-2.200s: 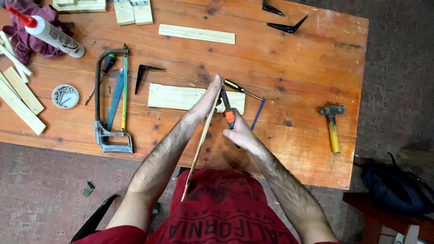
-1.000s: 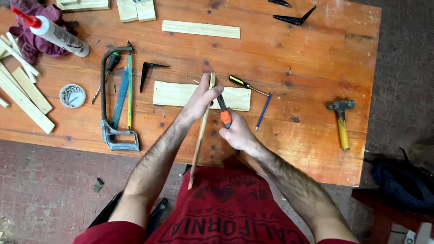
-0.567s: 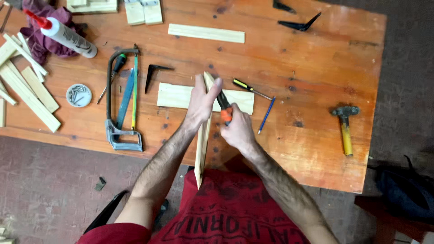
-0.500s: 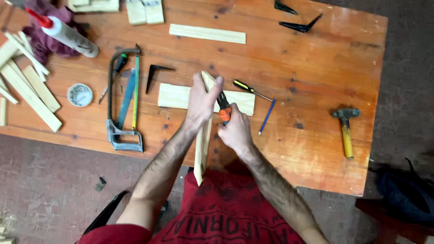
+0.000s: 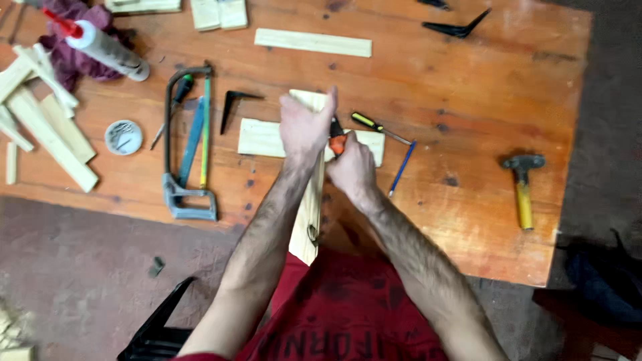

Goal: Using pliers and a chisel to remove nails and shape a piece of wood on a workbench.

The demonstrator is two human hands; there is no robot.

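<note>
Orange-stained workbench stands on a dark floor, viewed from above, with tools and offcuts spread over it. At centre, the left hand lies pressed over the upper end of a long wooden slat, fingers closed down on it; the slat runs from the bench middle back toward the person's body, its near end overhanging the bench edge above the red shirt. The right hand is wrapped tight around an orange-handled tool, just beside the slat and touching or nearly touching it; the working tip is hidden behind the hands, so its kind cannot be told. Under both hands lies a flat pale board, on which the slat appears to rest. To the left: a hacksaw, a small round tin of screws, a glue bottle with red nozzle on a purple cloth. To the right: a yellow-handled screwdriver, a blue pencil, and, well apart, a hammer. Judgement: the step in hand is working the tool against the slat's upper end while the left hand steadies it. The next move calls for firm downward pressure from the left hand, since the overhanging end could lever up.
</note>
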